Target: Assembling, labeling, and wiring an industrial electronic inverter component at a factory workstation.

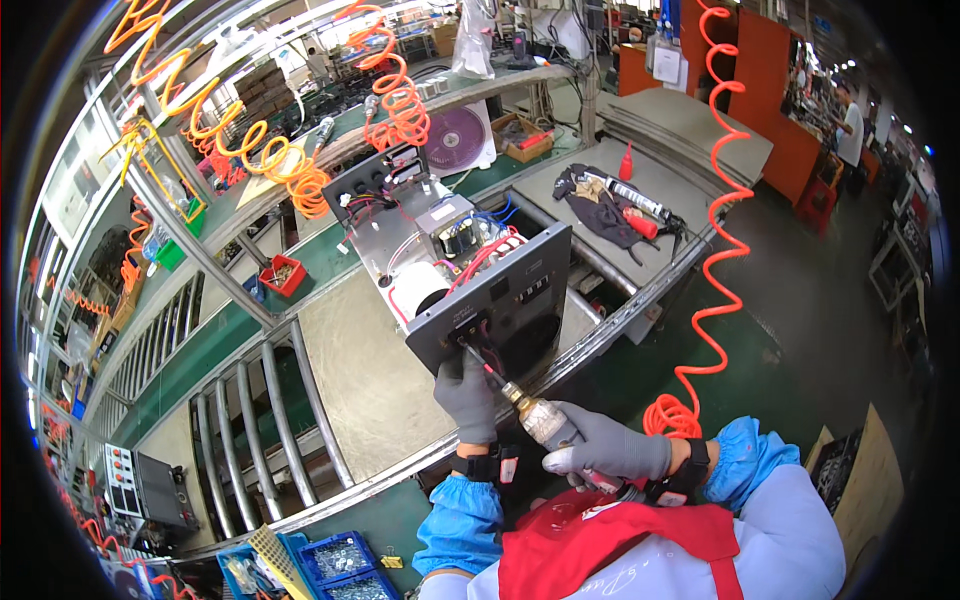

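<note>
My right hand [612, 446], in a grey glove, is wrapped round a pneumatic screwdriver [545, 420]. The tool's long bit points up and left to the dark front panel [505, 305] of an open metal equipment chassis. Close to the bit's tip, the gloved fingers of my left hand [466, 400] are drawn together against the panel's lower left part. Whatever they pinch is too small or hidden to name. Behind the panel, the chassis holds a transformer [460, 238], a white cylinder [418, 287] and red and blue wires. A dark rear panel [375, 182] stands at its far end.
The chassis rests on a roller conveyor [262, 425] with flat boards. To the right hang coiled orange air hoses [725, 265]. A dark cloth [603, 215] and a red-capped tube [645, 205] lie beyond. Blue bins of small parts [345, 560] stand at the near left, a red bin [283, 275] farther off.
</note>
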`<state>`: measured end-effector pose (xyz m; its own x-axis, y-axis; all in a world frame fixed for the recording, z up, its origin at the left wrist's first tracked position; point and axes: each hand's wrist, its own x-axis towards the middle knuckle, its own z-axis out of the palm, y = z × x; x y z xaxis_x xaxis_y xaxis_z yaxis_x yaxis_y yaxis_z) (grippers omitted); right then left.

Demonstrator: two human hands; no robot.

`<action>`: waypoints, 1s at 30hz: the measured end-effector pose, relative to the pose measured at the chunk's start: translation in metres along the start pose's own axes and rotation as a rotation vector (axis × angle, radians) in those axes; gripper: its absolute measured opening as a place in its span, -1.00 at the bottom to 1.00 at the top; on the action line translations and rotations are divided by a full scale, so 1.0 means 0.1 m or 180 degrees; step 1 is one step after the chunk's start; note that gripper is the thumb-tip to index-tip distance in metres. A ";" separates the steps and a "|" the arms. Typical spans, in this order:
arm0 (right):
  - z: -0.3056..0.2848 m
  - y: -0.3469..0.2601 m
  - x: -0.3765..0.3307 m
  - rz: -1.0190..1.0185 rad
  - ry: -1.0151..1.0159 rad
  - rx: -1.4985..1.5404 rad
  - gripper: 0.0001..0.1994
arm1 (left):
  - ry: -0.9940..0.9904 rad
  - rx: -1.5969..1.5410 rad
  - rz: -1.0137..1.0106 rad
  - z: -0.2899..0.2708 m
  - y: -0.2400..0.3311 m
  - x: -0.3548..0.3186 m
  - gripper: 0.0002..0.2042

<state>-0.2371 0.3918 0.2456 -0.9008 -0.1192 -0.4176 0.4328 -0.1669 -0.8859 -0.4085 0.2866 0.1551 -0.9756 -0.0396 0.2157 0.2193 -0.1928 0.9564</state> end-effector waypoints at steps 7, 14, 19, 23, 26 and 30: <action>0.09 0.12 -0.10 -0.0138 -0.0059 -0.0164 -0.26 | -0.0111 -0.0133 -0.0508 0.04 0.03 0.01 -0.79; -0.29 0.31 -0.46 0.0142 0.0476 -0.0420 -0.24 | -0.0452 -0.0157 -0.0408 -0.08 -0.05 0.03 -0.76; -1.54 0.96 -0.38 -0.0550 0.1932 -0.1018 -0.35 | -0.0547 0.0173 -0.0305 -0.16 0.13 -0.07 -0.73; -2.60 0.83 -0.45 0.0097 0.2957 -0.1409 -0.40 | 0.0006 0.0560 0.0098 -0.28 0.28 -0.08 -0.73; -3.59 0.83 -0.38 0.0198 0.3465 -0.1779 -0.33 | 0.0634 0.0947 0.0732 -0.31 0.36 0.08 -0.64; -4.77 0.50 0.02 0.0405 0.3493 -0.2317 -0.28 | 0.1263 0.1777 0.1595 0.03 0.75 0.15 -0.58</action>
<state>-0.2337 0.8497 0.1039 -0.5657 0.8116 -0.1457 0.7082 0.3877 -0.5900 -0.4067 0.2743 0.2302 -0.6688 -0.3525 0.6546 0.4939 0.4474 0.7456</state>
